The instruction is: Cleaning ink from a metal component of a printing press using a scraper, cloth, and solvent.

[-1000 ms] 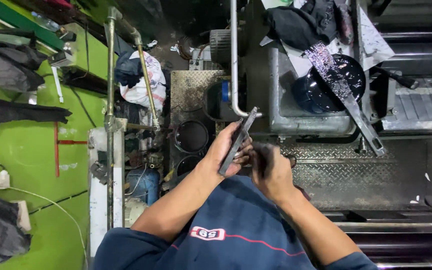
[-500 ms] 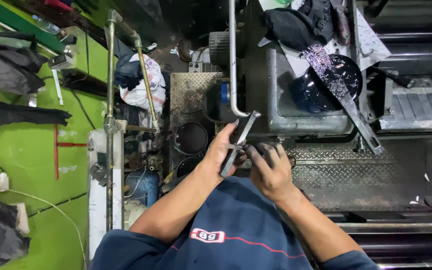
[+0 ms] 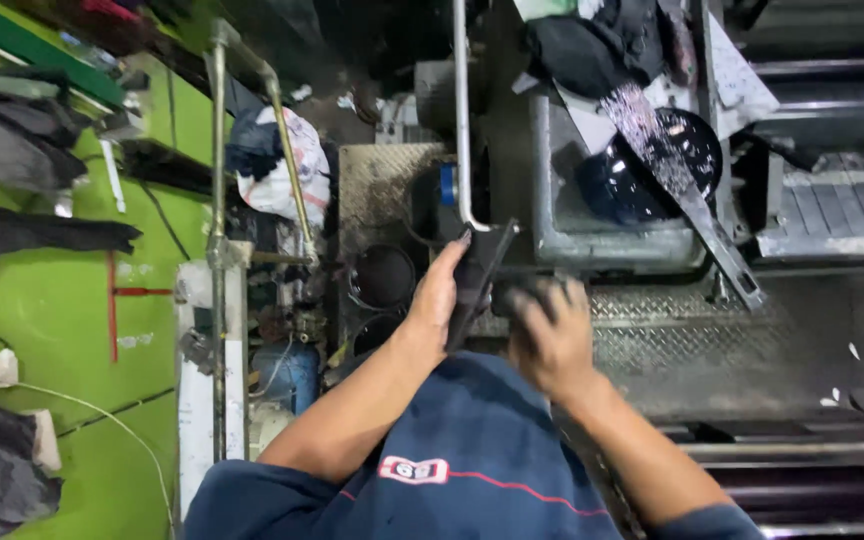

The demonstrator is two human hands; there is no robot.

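— What does the left hand (image 3: 439, 300) have?

— It grips a long dark flat bar (image 3: 477, 280), fingers wrapped round its lower part, so the bar runs up and away from the hand, tilted to the right. Its top end reaches the bent end of a thin pale pipe (image 3: 460, 120).

— And the right hand (image 3: 552, 335)?

— Just to the right of the left one, close beside the bar. Its fingers curl over a small dark thing (image 3: 522, 297); the picture is blurred there, so I cannot tell what that thing is, only that the hand is closed around it.

— What lies about them?

— Beyond the right hand sits a grey metal tray (image 3: 592, 240) with a dark round pan (image 3: 687, 135) in it and a long blade-like strip (image 3: 692, 200) laid across. Under the right hand is a chequered metal plate (image 3: 712, 320). Beyond the left hand are two dark round openings (image 3: 382, 275), and farther left a green floor (image 3: 52, 330).
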